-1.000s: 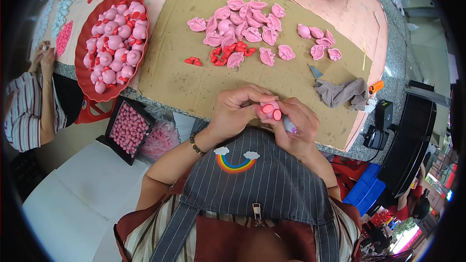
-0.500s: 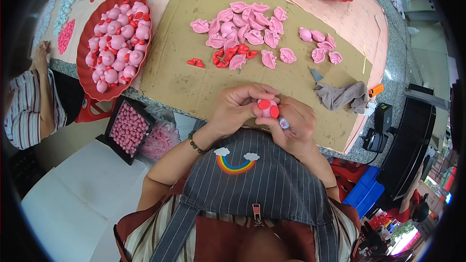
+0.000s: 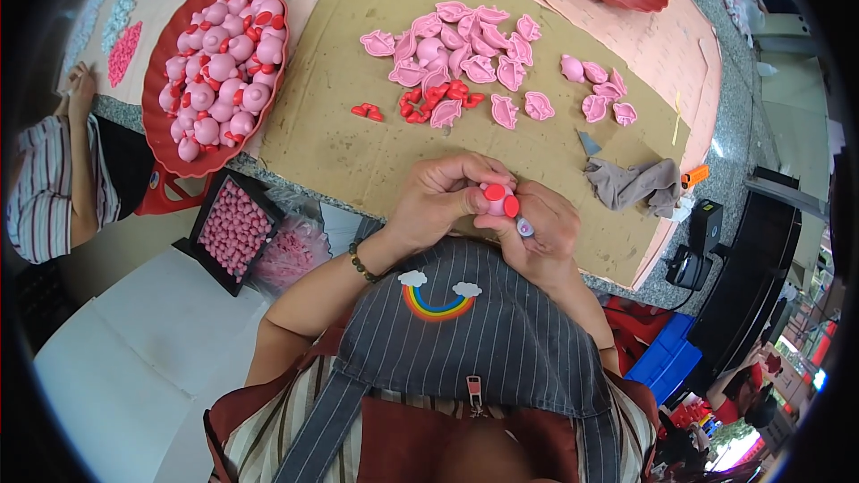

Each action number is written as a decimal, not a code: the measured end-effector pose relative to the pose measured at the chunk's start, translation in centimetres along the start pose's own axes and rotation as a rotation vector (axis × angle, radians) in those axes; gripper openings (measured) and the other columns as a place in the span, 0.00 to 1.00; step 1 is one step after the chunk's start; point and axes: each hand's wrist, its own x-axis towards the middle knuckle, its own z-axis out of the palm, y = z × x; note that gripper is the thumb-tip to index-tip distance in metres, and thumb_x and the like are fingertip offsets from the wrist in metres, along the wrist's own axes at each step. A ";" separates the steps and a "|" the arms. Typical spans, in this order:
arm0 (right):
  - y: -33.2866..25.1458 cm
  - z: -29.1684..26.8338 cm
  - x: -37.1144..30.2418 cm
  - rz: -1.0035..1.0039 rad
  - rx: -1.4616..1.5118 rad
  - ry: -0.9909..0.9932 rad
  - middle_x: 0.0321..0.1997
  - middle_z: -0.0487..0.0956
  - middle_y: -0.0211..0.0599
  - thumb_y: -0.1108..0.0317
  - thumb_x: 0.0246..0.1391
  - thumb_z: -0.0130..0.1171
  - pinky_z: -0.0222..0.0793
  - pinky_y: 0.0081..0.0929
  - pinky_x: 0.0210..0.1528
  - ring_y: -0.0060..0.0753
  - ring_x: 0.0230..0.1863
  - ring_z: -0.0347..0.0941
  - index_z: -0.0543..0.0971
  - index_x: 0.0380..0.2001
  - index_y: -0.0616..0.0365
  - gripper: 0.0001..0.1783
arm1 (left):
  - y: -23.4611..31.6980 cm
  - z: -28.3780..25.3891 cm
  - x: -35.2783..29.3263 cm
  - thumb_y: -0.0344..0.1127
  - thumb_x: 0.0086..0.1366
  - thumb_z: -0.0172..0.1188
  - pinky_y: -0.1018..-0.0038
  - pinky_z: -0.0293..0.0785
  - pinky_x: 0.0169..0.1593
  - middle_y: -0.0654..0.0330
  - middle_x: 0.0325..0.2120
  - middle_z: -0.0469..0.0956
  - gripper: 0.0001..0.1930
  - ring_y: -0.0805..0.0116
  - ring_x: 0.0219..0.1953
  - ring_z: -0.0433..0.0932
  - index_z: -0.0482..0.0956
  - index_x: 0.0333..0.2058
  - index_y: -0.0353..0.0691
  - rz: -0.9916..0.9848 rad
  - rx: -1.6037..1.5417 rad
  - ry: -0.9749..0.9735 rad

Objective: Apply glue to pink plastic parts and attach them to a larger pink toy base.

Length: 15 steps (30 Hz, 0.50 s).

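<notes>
Between my two hands, just past the bench's near edge, is a small pink plastic toy part (image 3: 497, 207) with two round red ends facing me. My left hand (image 3: 438, 195) pinches it from the left with thumb and fingers. From the other side my right hand (image 3: 546, 228), with a ring on one finger, closes round it; its fingertips partly hide the part. Beyond the hands, pink half-shells (image 3: 480, 69) lie in a loose pile on the cardboard (image 3: 331, 143), with red bow-shaped pieces (image 3: 414, 111) at their near side. A smaller pink group (image 3: 594, 108) lies farther right.
At left stands a red scalloped tray (image 3: 152, 94) full of pink round parts with red pieces. A grey cloth (image 3: 626, 186), a small blade (image 3: 588, 143) and an orange tool (image 3: 694, 176) lie right. Another person's hand (image 3: 80, 89) rests far left. A black box (image 3: 234, 231) holds pink pieces.
The whole view has shifted slightly, so the bench things sit a little farther right. Both hands keep their grip on the pink part, which appears slightly tilted.
</notes>
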 end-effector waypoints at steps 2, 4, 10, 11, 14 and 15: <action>0.0 0.1 0.0 0.003 -0.002 0.000 0.19 0.72 0.40 0.63 0.37 0.70 0.64 0.26 0.22 0.38 0.19 0.69 0.74 0.20 0.64 0.17 | -0.1 0.0 0.0 0.32 0.58 0.61 0.71 0.71 0.48 0.50 0.39 0.74 0.11 0.66 0.43 0.74 0.77 0.37 0.32 0.002 -0.001 0.006; -0.1 0.1 0.1 0.008 0.011 0.008 0.18 0.72 0.40 0.63 0.38 0.70 0.63 0.26 0.21 0.37 0.18 0.69 0.73 0.20 0.64 0.17 | 0.0 0.0 0.0 0.32 0.58 0.61 0.71 0.71 0.48 0.51 0.39 0.74 0.11 0.66 0.43 0.74 0.77 0.38 0.32 0.002 -0.001 0.012; 0.0 0.2 0.0 0.022 0.019 0.021 0.17 0.70 0.38 0.63 0.38 0.70 0.61 0.26 0.20 0.36 0.17 0.67 0.73 0.19 0.64 0.18 | -0.1 0.0 0.0 0.33 0.58 0.61 0.71 0.71 0.48 0.51 0.39 0.75 0.12 0.66 0.43 0.74 0.77 0.37 0.32 0.005 -0.006 0.019; -0.1 0.3 0.1 0.022 0.018 0.021 0.17 0.70 0.38 0.63 0.38 0.70 0.61 0.26 0.20 0.36 0.17 0.67 0.73 0.19 0.64 0.18 | -0.2 0.0 0.0 0.33 0.58 0.61 0.71 0.71 0.48 0.51 0.38 0.75 0.12 0.66 0.43 0.74 0.77 0.37 0.32 0.008 -0.007 0.022; -0.3 0.3 0.3 0.020 0.025 0.036 0.17 0.70 0.38 0.63 0.38 0.70 0.61 0.26 0.20 0.36 0.17 0.67 0.73 0.19 0.63 0.17 | -0.1 0.0 0.0 0.33 0.57 0.61 0.71 0.71 0.48 0.52 0.38 0.75 0.12 0.66 0.43 0.74 0.77 0.37 0.32 0.006 -0.006 0.027; -0.3 0.3 0.2 0.021 0.026 0.035 0.17 0.70 0.38 0.63 0.38 0.70 0.61 0.26 0.20 0.36 0.17 0.67 0.73 0.19 0.63 0.17 | -0.1 0.0 0.0 0.33 0.57 0.61 0.71 0.71 0.48 0.52 0.38 0.75 0.12 0.66 0.43 0.74 0.77 0.37 0.32 0.002 -0.004 0.029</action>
